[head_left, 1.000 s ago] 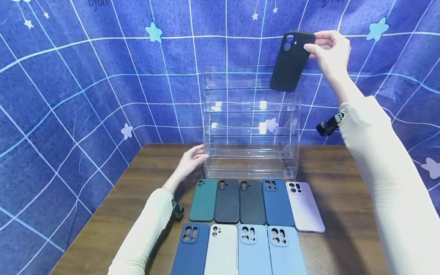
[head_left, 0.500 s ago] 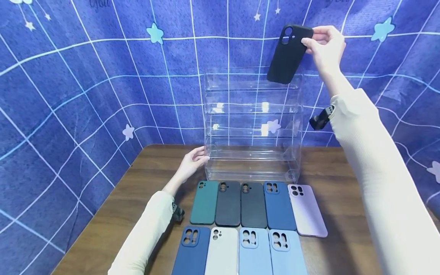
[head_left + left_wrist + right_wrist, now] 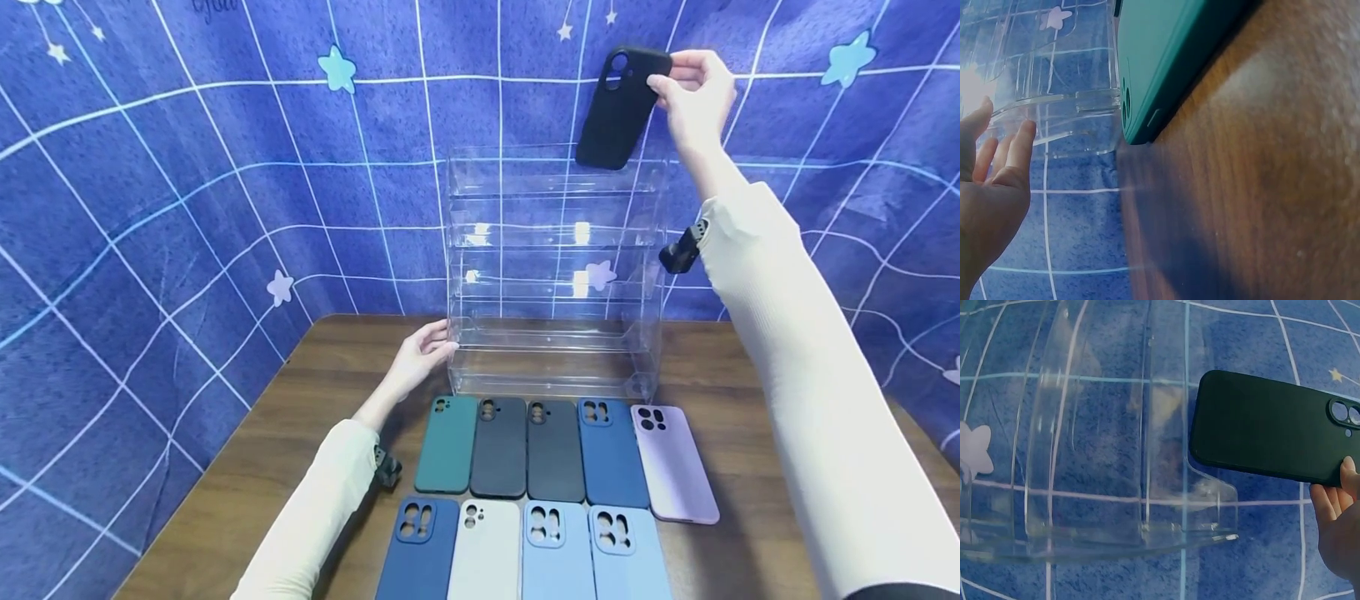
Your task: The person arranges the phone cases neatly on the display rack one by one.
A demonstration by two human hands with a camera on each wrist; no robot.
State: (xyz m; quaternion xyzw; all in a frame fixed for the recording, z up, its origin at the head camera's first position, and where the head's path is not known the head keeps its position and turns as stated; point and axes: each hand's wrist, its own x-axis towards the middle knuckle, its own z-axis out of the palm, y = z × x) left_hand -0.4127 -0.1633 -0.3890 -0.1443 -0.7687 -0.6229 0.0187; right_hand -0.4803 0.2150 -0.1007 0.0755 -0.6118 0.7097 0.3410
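Note:
My right hand pinches a black phone case by its upper right edge, thumb in front. The case hangs tilted, camera cutout up, its lower end overlapping the top tier of a clear tiered display rack in the head view. In the right wrist view the black case lies just beyond the rack's upper end. Low on the rack's left side, my left hand holds the side panel, thumb in front and fingers behind. The left wrist view shows that hand at the clear edge, near a green phone case.
Before the rack lie two rows of phone cases on the wooden table: a green case, dark grey ones, a blue case and a lilac case, then a white case among blue ones. A starry blue cloth hangs behind.
My right hand has moved up and left with the black case, raising it higher over the rack's top tier. My left hand stays at the rack's side.

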